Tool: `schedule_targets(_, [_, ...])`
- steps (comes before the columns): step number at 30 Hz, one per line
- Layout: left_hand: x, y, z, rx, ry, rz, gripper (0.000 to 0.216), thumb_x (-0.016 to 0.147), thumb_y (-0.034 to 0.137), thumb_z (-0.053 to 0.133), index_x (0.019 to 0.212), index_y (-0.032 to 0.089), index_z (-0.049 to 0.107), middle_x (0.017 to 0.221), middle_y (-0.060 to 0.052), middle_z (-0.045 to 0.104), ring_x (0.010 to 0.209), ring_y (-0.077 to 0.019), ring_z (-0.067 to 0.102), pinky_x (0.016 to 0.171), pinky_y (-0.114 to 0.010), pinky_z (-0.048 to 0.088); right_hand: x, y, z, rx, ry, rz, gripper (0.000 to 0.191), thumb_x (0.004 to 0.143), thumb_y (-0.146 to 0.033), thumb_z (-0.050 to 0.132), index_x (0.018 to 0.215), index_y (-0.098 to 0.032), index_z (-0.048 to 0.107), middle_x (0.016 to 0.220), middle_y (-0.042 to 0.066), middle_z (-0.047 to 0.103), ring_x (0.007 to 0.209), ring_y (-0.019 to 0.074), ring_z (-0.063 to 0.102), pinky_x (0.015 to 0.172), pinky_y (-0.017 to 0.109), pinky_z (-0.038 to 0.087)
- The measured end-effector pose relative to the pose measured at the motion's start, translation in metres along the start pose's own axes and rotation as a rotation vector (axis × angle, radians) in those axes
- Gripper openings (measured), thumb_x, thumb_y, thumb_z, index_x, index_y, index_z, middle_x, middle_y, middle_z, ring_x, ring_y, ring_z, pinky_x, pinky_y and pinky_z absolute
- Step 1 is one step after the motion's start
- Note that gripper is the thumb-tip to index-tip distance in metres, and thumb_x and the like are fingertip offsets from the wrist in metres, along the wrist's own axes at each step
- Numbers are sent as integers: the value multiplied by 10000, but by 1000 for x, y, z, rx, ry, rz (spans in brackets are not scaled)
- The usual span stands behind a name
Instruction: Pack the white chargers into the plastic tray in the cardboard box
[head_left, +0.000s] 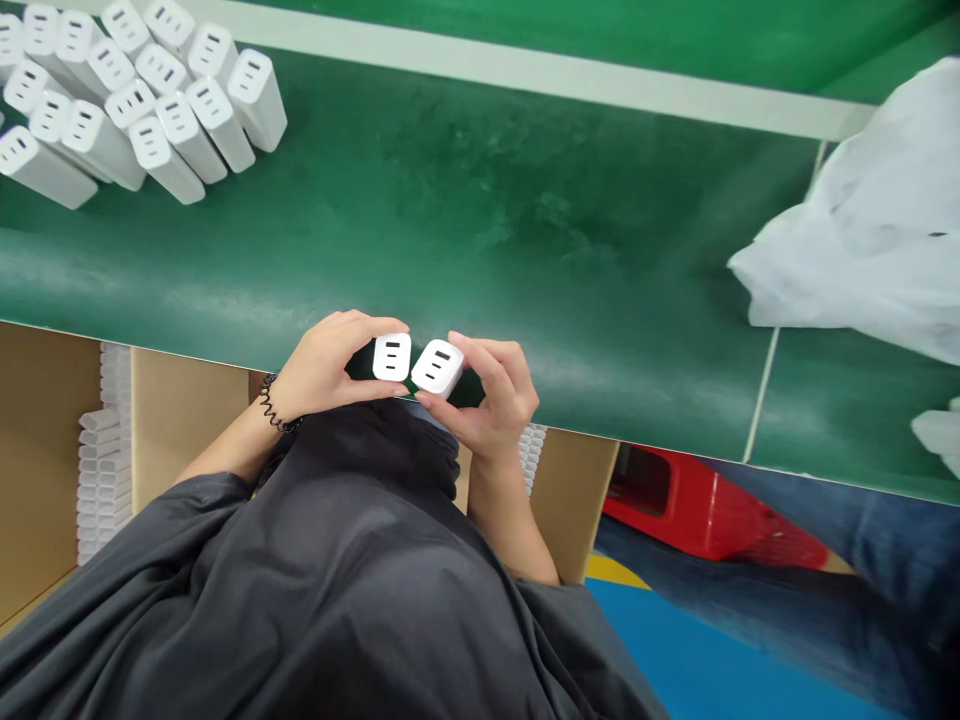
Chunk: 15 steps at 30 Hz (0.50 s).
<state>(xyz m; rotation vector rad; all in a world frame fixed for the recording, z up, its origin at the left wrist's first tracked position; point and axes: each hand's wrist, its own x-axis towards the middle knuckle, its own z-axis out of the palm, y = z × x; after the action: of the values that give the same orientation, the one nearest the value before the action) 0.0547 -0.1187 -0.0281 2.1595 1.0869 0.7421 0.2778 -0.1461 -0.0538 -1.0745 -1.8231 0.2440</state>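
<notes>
Near the front edge of the green table, my left hand [328, 362] pinches a white charger [391, 358] between thumb and fingers. Its face with several dark port slots points up toward me. Close beside it, my right hand [499, 390] grips a second white charger [438, 368], tilted slightly, with its slotted face also up. The two chargers sit almost edge to edge; whether they touch I cannot tell. A dark coiled band [274, 405] circles my left wrist.
Many similar white chargers [176, 120] stand grouped on the green table [510, 200] at the far left. White plastic bags [877, 220] lie at the right. Below the edge are cardboard boxes [187, 400] with stacked white pieces [105, 480], a red stool-like object [712, 510] and a person's blue-clad legs [750, 600].
</notes>
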Motion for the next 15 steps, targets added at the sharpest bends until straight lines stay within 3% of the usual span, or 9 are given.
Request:
schedule_targets(7, [1,-2,2,-27,83,102,437,886,409,725,1243,201,587,1148,-73,715,1016,-195,659,877,-333,529,2,-1,1,-7,-77,17,578,862,-325,734,1400,-292,525,1137,74,707,961,236,699,796,387,611])
schedule_targets(11, [2,-1,1,-30,87,81,448,886,385,726,1269,205,581,1172,-78,707,1042,-200,649,889,-340,531,3,-3,1,-33,-158,58,549,892,-296,683,1407,-272,494,1230,89,708,1078,261,703,891,433,611])
schedule_targets(15, [2,0,0,-32,82,57,447,892,397,713,1277,209,583,1202,-83,700,1070,-207,645,912,-350,530,3,-3,1,-24,-179,78,542,897,-291,685,1406,-252,502,1230,97,716,1072,255,711,891,419,613])
